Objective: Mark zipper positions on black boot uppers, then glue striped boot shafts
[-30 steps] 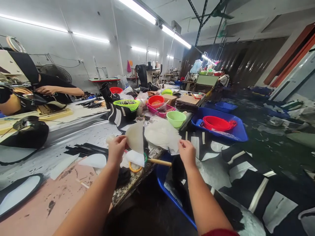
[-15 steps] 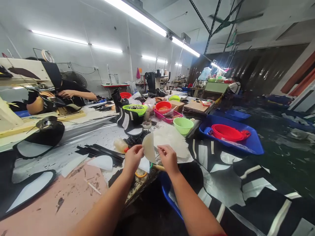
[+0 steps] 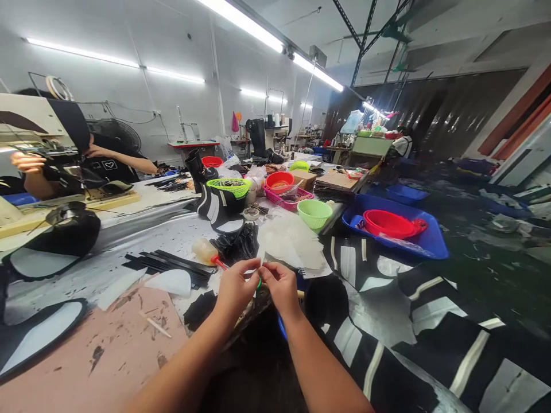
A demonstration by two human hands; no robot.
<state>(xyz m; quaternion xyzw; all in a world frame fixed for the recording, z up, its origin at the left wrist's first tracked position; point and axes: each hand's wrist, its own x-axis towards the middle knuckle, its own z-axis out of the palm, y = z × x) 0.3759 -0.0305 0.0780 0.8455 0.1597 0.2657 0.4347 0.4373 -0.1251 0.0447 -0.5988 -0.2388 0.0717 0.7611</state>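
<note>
My left hand [image 3: 237, 287] and my right hand [image 3: 279, 287] meet over the table's front edge, fingertips pinched together. Between them stands a thin off-white sheet piece [image 3: 260, 248], turned nearly edge-on, its lower part hidden by the fingers. Just behind is a pile of similar off-white pieces [image 3: 290, 238]. A bottle with a red nozzle [image 3: 205, 251] lies to the left of my hands, beside crumpled black material [image 3: 236, 244]. Black strips [image 3: 172, 267] and a white half-round piece [image 3: 171, 282] lie farther left. A green ring shows partly behind my fingers.
Black panels with white patches [image 3: 387, 310] spread at the right. Behind them stands a blue tub [image 3: 437, 241] holding red basins. A light green basket [image 3: 315, 213] and pink basket [image 3: 284, 201] sit beyond the pile. Another person [image 3: 116, 158] works at a sewing machine on the left.
My hands have come together, and the off-white piece has turned from showing its rounded face to nearly edge-on. The view has swung slightly right. The other person's hands have moved at the sewing machine.
</note>
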